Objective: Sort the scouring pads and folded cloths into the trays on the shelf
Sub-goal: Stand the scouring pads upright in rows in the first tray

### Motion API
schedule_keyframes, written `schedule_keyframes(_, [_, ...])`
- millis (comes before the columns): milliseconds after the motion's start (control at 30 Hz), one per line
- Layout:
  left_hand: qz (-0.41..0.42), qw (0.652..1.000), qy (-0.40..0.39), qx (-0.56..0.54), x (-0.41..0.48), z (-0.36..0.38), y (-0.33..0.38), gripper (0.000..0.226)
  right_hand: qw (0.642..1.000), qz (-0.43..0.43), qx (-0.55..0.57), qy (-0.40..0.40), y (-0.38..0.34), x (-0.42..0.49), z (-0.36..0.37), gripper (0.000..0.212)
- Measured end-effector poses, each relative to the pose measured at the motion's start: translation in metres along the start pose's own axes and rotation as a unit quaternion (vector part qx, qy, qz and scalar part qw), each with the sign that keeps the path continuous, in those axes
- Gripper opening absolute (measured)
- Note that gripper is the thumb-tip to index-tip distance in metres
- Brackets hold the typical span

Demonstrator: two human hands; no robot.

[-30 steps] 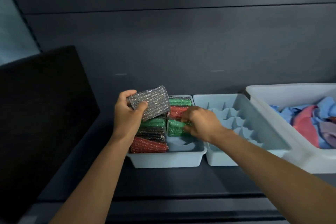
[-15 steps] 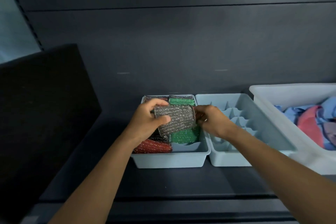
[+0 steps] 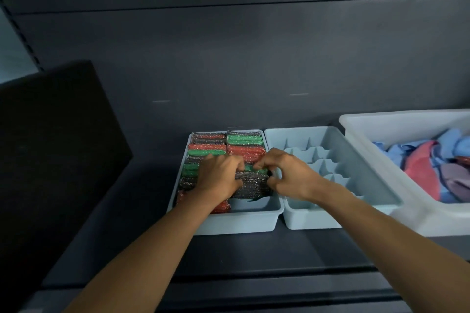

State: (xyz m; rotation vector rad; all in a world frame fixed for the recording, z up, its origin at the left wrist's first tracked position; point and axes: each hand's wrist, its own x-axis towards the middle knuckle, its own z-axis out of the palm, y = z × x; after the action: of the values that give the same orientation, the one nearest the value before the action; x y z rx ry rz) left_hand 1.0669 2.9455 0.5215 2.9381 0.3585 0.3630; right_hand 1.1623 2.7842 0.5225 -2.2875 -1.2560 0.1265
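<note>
Shelf (image 3: 241, 254): 2 blue trays (image 3: 236, 223), 1 tub (image 3: 432, 221); L grip (image 3: 218, 178), R grip (image 3: 287, 175) pinch 1 silver pad (image 3: 250, 183).

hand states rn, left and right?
Left hand: fingers curled round the silver scouring pad.
Right hand: fingers pinching the same pad's right side.

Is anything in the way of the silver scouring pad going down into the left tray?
Nothing visible. The silver scouring pad already sits in the right column of the left tray, in front of a green pad, held by the left hand and right hand.
</note>
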Motion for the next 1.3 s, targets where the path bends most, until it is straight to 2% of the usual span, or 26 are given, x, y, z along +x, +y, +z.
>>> schedule_keyframes(100, [0.016, 0.998, -0.004, 0.057, 0.002, 0.003, 0.006, 0.034, 0.999, -0.005, -0.045, -0.013, 0.004, 0.0, 0.001, 0.043])
schedule_keyframes(200, [-0.004, 0.998, -0.035, 0.043, 0.003, 0.0, 0.007, 0.037, 0.999, -0.003, -0.044, -0.02, 0.007, -0.003, -0.001, 0.044])
schedule_keyframes(267, [-0.021, 0.999, -0.033, 0.015, 0.004, -0.006, 0.012, 0.041, 1.0, -0.002, -0.011, -0.005, 0.01, -0.008, -0.008, 0.043])
schedule_keyframes(400, [-0.008, 0.994, 0.04, -0.104, 0.012, -0.019, 0.042, 0.035, 0.997, 0.018, 0.057, 0.055, 0.026, -0.022, -0.032, 0.039])
schedule_keyframes(533, [0.008, 0.955, 0.066, -0.288, 0.031, -0.014, 0.089, 0.024, 0.99, 0.046, 0.075, 0.107, 0.05, -0.047, -0.065, 0.035])
schedule_keyframes(700, [0.091, 0.951, 0.031, -0.294, 0.052, 0.011, 0.166, 0.024, 0.977, 0.099, 0.066, 0.174, 0.091, -0.08, -0.109, 0.032])
schedule_keyframes(867, [0.12, 0.947, 0.01, -0.298, 0.068, 0.025, 0.229, 0.025, 0.958, 0.184, 0.023, 0.221, 0.15, -0.118, -0.154, 0.031])
schedule_keyframes(967, [0.13, 0.946, -0.017, -0.295, 0.079, 0.033, 0.258, 0.021, 0.939, 0.28, -0.085, 0.179, 0.193, -0.141, -0.185, 0.031])
schedule_keyframes(1033, [0.136, 0.945, -0.032, -0.297, 0.085, 0.038, 0.275, 0.019, 0.905, 0.373, -0.171, 0.11, 0.22, -0.157, -0.202, 0.043])
schedule_keyframes(1133, [0.135, 0.943, -0.053, -0.301, 0.091, 0.045, 0.295, 0.02, 0.847, 0.49, -0.208, 0.001, 0.256, -0.179, -0.217, 0.069])
schedule_keyframes(1200, [0.133, 0.941, -0.065, -0.303, 0.095, 0.05, 0.304, 0.02, 0.829, 0.513, -0.218, -0.042, 0.276, -0.189, -0.223, 0.072])
schedule_keyframes(1300, [0.126, 0.94, -0.072, -0.307, 0.098, 0.055, 0.31, 0.019, 0.845, 0.488, -0.213, -0.045, 0.29, -0.194, -0.228, 0.058])
